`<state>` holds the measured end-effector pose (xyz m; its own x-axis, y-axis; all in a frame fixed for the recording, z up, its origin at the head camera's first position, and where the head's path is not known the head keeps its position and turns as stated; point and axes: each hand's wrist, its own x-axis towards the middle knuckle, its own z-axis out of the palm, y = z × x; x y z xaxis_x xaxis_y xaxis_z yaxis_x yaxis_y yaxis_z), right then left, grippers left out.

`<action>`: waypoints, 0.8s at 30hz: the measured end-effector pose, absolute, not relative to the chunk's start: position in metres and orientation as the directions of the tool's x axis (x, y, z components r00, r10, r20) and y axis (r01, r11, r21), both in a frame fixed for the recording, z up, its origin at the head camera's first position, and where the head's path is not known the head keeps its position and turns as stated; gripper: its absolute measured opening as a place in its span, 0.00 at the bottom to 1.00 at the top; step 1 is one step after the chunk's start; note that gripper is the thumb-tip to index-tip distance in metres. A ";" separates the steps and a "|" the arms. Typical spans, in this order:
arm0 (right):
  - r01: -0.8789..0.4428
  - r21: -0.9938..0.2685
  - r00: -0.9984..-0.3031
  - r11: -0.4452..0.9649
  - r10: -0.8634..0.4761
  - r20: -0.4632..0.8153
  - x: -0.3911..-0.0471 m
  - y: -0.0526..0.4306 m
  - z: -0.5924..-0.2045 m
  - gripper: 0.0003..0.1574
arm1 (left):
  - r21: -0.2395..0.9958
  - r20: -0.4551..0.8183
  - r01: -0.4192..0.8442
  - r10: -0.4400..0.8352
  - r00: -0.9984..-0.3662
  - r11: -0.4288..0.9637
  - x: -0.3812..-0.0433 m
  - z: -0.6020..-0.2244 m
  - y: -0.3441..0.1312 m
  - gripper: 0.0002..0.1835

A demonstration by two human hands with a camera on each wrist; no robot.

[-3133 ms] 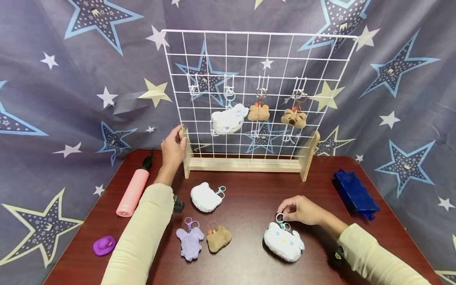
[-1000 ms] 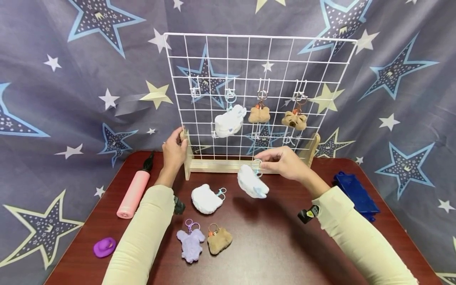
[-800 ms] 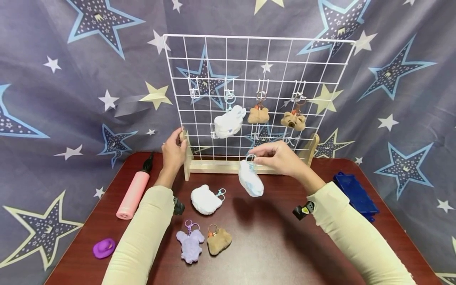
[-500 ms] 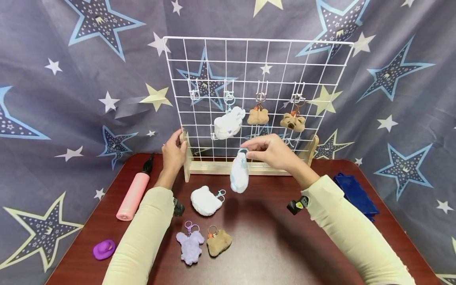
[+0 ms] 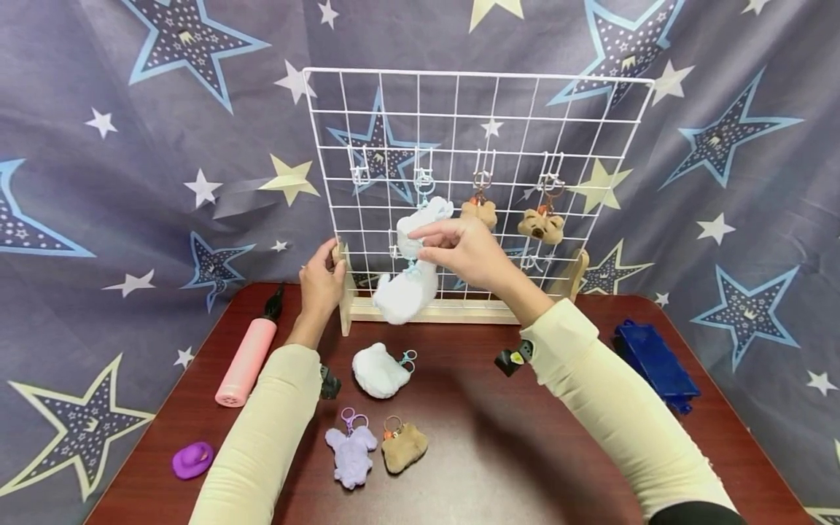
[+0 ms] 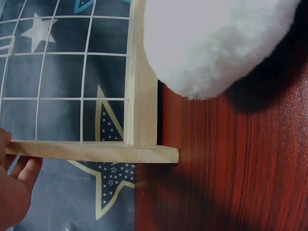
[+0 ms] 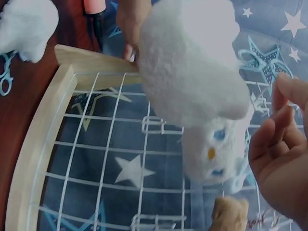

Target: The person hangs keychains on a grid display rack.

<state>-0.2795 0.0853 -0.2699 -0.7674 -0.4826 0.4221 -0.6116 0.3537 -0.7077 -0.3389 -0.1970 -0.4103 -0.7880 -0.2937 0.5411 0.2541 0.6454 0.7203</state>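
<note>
My right hand (image 5: 462, 251) pinches the light-blue ring of a white plush keychain (image 5: 399, 297), dangling in front of the wire grid rack (image 5: 472, 74). In the right wrist view this keychain (image 7: 192, 57) partly covers another white plush (image 7: 209, 156) that hangs from a hook. Thumb and fingers of my left hand (image 5: 321, 281) grip the rack's left wooden upright (image 5: 345, 292); the left wrist view has that hand (image 6: 17, 187) at the wood's end. Two brown bear keychains hang to the right; the nearer one (image 5: 482, 213) is partly hidden by my right hand, the other (image 5: 541, 226) shows fully.
On the table lie a white plush (image 5: 379, 370), a lilac plush (image 5: 352, 456) and a brown plush keychain (image 5: 403, 446). A pink pump (image 5: 246, 357) and purple duck (image 5: 192, 460) are left, a blue tray (image 5: 656, 364) right. An upper-left hook (image 5: 359, 171) holds no keychain.
My right hand has lifted the white plush keychain off the table at the right and carried it up and leftward to the rack. My left hand has stayed on the upright.
</note>
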 end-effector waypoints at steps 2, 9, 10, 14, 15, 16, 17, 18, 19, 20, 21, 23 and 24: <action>-0.611 -0.706 -0.770 0.357 -0.473 0.428 -0.281 0.077 -0.266 0.18 | 0.721 0.541 0.255 -0.294 -0.788 0.644 -0.339 -0.411 -0.197 0.25; -0.590 -0.721 -0.793 0.363 -0.426 0.435 -0.290 0.055 -0.259 0.18 | 0.719 0.549 0.269 -0.286 -0.785 0.641 -0.340 -0.411 -0.198 0.25; -0.587 -0.725 -0.797 0.361 -0.417 0.438 -0.291 0.053 -0.258 0.18 | 0.719 0.550 0.269 -0.286 -0.785 0.641 -0.340 -0.411 -0.198 0.25; -0.585 -0.725 -0.803 0.363 -0.381 0.458 -0.293 0.041 -0.250 0.17 | 0.724 0.543 0.263 -0.291 -0.788 0.638 -0.339 -0.410 -0.198 0.25; -0.585 -0.724 -0.805 0.366 -0.371 0.463 -0.293 0.038 -0.247 0.17 | 0.725 0.542 0.261 -0.293 -0.788 0.638 -0.339 -0.410 -0.198 0.25; -0.582 -0.725 -0.808 0.368 -0.362 0.465 -0.294 0.034 -0.245 0.17 | 0.724 0.539 0.256 -0.294 -0.789 0.640 -0.339 -0.410 -0.198 0.25; -0.587 -0.722 -0.806 0.367 -0.353 0.475 -0.295 0.031 -0.244 0.16 | 0.723 0.536 0.251 -0.294 -0.791 0.644 -0.338 -0.410 -0.198 0.25; -0.590 -0.719 -0.804 0.368 -0.345 0.484 -0.296 0.027 -0.243 0.16 | 0.721 0.533 0.246 -0.292 -0.794 0.648 -0.338 -0.410 -0.198 0.24; -0.592 -0.717 -0.804 0.368 -0.336 0.491 -0.297 0.024 -0.241 0.16 | 0.717 0.532 0.240 -0.291 -0.795 0.654 -0.338 -0.410 -0.198 0.23; -0.588 -0.719 -0.807 0.371 -0.325 0.493 -0.298 0.020 -0.240 0.16 | 0.714 0.530 0.235 -0.288 -0.798 0.660 -0.338 -0.410 -0.198 0.23; -0.583 -0.720 -0.812 0.377 -0.313 0.493 -0.298 0.017 -0.238 0.16 | 0.710 0.527 0.229 -0.286 -0.800 0.666 -0.338 -0.410 -0.198 0.22; -0.566 -0.729 -0.824 0.384 -0.291 0.486 -0.299 0.011 -0.235 0.16 | 0.702 0.524 0.221 -0.281 -0.804 0.677 -0.337 -0.410 -0.198 0.21; -0.553 -0.734 -0.833 0.394 -0.278 0.478 -0.299 0.008 -0.233 0.16 | 0.700 0.524 0.221 -0.279 -0.805 0.679 -0.338 -0.410 -0.199 0.21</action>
<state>-0.2993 0.0084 -0.2329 -0.8332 -0.2777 0.4782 -0.5528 0.3937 -0.7345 -0.3376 -0.1985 -0.4101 -0.8046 -0.2785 0.5244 0.2208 0.6795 0.6997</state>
